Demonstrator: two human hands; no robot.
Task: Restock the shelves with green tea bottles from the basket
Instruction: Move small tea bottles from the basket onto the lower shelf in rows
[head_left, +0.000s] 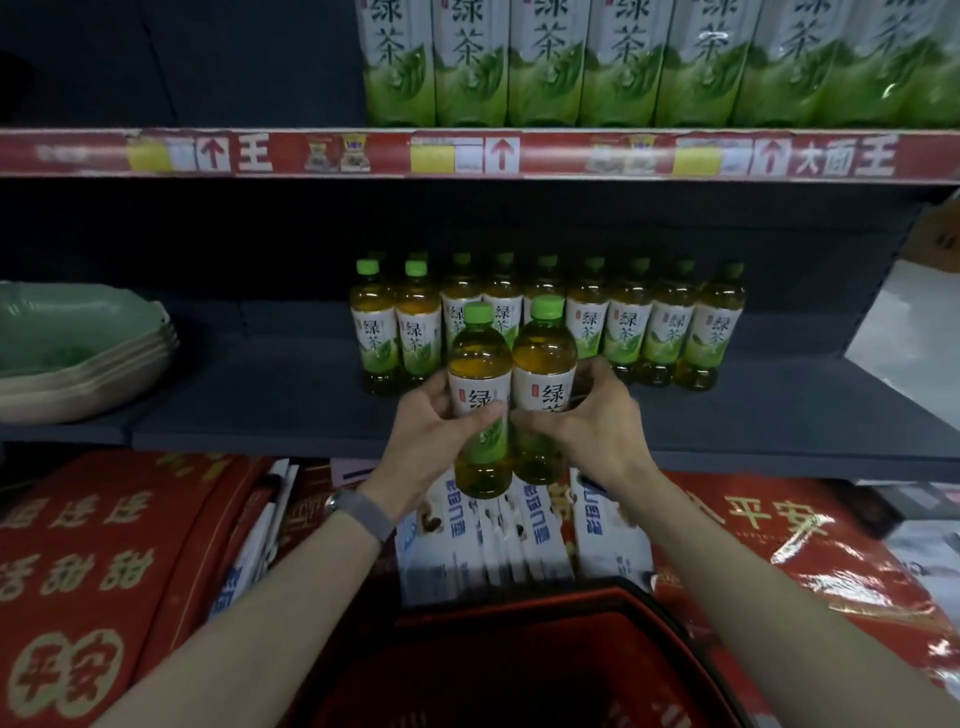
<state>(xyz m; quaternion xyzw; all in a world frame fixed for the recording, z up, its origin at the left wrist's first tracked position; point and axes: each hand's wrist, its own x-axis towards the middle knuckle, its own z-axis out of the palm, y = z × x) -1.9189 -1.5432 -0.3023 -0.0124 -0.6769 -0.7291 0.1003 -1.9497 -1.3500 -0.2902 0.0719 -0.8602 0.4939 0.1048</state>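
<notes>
Two green tea bottles with green caps are held upright side by side, just in front of the dark shelf's (260, 410) front edge. My left hand (431, 441) grips the left bottle (478, 364) around its label. Around the label of the right bottle (544, 358) my right hand (592, 421) is wrapped. Both bottles hang in the air, their bases below the shelf edge. Behind them a row of several green tea bottles (670, 332) stands on the shelf. The red basket (545, 670) sits below, between my forearms; its inside is dark.
A stack of green and beige bowls (78, 353) occupies the shelf's left end. Larger green tea bottles (623, 62) fill the upper shelf above a red price strip (467, 153). Red printed bags (104, 545) and white-blue cartons (519, 525) lie below the shelf.
</notes>
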